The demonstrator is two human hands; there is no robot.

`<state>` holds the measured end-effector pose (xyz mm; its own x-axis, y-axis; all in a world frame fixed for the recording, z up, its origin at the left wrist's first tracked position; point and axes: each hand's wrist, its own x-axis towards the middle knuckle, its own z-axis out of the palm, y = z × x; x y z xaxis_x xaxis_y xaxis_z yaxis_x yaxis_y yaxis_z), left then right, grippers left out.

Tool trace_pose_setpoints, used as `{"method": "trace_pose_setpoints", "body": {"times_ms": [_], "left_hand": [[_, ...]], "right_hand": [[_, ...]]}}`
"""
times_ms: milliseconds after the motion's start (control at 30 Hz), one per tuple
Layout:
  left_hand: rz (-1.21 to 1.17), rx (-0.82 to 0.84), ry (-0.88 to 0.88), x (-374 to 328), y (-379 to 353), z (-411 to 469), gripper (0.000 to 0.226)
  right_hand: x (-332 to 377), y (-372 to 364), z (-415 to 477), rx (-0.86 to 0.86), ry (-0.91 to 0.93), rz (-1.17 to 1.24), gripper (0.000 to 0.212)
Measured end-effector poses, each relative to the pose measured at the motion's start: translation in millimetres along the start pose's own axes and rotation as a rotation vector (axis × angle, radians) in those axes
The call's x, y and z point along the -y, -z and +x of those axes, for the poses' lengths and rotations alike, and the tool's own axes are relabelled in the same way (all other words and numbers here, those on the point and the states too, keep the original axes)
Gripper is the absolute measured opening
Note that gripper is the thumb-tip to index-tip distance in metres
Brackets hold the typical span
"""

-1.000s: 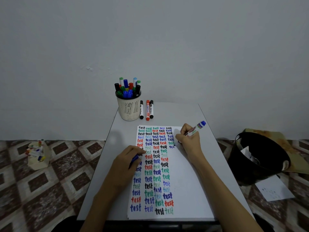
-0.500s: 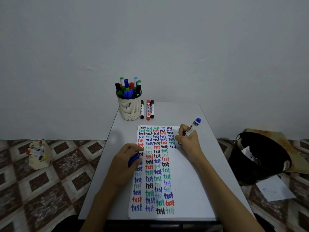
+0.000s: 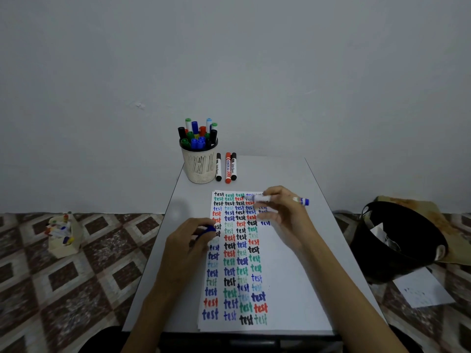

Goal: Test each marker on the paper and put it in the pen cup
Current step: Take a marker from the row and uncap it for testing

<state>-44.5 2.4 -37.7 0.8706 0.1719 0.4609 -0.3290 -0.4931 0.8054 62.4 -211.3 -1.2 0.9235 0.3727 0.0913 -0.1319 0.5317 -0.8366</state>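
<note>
Lifted off the white paper sheet [image 3: 285, 289], my right hand [image 3: 283, 212] now pinches the white-barrelled blue marker [image 3: 262, 198] level above the top rows. My left hand [image 3: 188, 240] grips a blue plastic cap [image 3: 207, 230] at the sheet's left edge; the cream mesh pen cup [image 3: 200, 166] stands behind.

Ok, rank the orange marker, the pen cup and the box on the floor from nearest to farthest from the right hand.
1. Orange marker, lying just beyond the right hand.
2. Pen cup, just left of that marker.
3. Box, on the floor, far left.
</note>
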Motion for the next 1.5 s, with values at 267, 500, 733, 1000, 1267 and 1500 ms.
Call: {"method": "trace_pose_setpoints", "body": {"times_ms": [267, 500, 733, 1000, 1267, 1500], "left_hand": [[-0.179, 0.006, 0.100, -3.9, 3.3, 0.5, 0.022], [-0.226, 0.032, 0.109, -6.5, 4.1, -0.5, 0.020], [-0.277, 0.013, 0.112, -6.3, 7.8, -0.3, 0.018], [-0.281, 0.004, 0.121, -9.8, 7.5, -0.2, 0.012], [-0.244, 0.006, 0.138, 0.2, 10.9, 1.7, 0.009], [-0.144, -0.011, 0.070, -1.4, 9.5, 0.6, 0.012]], "right_hand": [[-8.8, -15.9, -11.5, 0.111, 0.000, -0.235, 0.012], [-13.6, -20.9, -18.3, 0.134, -0.030, -0.253, 0.014], [-24.8, -29.6, -27.6, 0.145, -0.115, -0.268, 0.016], [-19.4, -24.4, -31.2, 0.055, -0.044, -0.788, 0.021], [-27.0, -33.0, -30.1, 0.336, 0.116, -1.153, 0.018], [-24.9, -40.2, -22.0, 0.375, -0.007, -1.078, 0.015]]}}
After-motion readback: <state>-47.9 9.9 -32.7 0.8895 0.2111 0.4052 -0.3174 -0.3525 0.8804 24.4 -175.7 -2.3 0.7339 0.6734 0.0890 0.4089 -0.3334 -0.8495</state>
